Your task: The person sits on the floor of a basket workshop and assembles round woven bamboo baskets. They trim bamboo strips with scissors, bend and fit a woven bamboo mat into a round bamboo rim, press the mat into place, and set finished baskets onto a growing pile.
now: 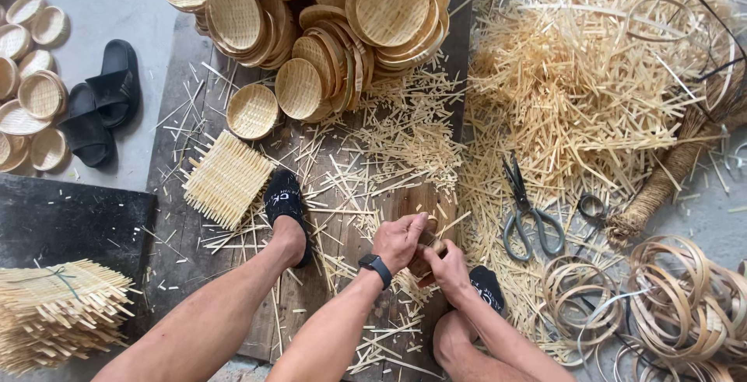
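I see both hands working at the near end of the wooden board [233, 289], which I use as the landmark throughout. My left hand [398, 240], with a dark watch [377, 267] on its wrist, is clenched over a small brownish piece [426, 251]. My right hand [449, 267] is closed on the same piece from the other side, and the two hands touch. The piece is mostly hidden between the fingers, so I cannot tell what kind of thing it is. It sits just above the board's near right part.

Two feet in black slippers rest on the board: one [285, 199] at its middle, the other [487, 287] at its right edge, just beside the right hand.

A square woven mat [226, 178] lies on the board's left part. Round woven baskets [311, 16] are stacked at the board's far end. Bamboo offcuts [405, 148] litter its surface.

Off the board's right edge lie scissors [527, 215], and beyond them a large heap of bamboo strips [591, 78]. Coiled bamboo rings [669, 296] lie to the near right of the board.

Off the left edge stand a pair of black sandals [101, 102], and a stack of woven mats [58, 312] lies at the near left.
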`<state>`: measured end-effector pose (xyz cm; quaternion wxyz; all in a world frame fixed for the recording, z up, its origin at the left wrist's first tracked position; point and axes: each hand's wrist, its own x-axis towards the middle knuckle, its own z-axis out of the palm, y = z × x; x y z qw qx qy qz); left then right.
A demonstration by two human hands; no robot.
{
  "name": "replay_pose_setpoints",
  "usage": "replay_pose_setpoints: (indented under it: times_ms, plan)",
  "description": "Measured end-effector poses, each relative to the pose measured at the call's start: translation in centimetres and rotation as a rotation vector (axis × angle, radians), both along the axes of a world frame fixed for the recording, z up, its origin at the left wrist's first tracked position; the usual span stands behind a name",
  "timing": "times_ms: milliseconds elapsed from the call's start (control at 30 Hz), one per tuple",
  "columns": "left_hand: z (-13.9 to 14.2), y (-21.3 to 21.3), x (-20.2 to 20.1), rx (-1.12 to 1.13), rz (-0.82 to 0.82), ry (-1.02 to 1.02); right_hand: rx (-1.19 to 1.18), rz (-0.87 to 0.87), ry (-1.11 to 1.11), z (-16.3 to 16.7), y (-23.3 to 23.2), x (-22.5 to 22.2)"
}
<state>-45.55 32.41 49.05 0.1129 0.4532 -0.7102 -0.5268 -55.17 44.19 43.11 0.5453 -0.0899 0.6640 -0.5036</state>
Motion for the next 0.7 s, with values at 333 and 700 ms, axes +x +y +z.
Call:
replay_pose_setpoints:
  times_ms: [333, 700]
  plan:
    - [-1.7, -11.1, 1.8, 0.077, 0.104, -0.302, -0.399, -0.077, -0.273, 2.7, 3.5, -4.3]
    - [11.2, -17.9, -4.7, 0.411, 0.420, 0.475, -0.423, -0.198, -0.269, 0.0, 4.4, -4.3]
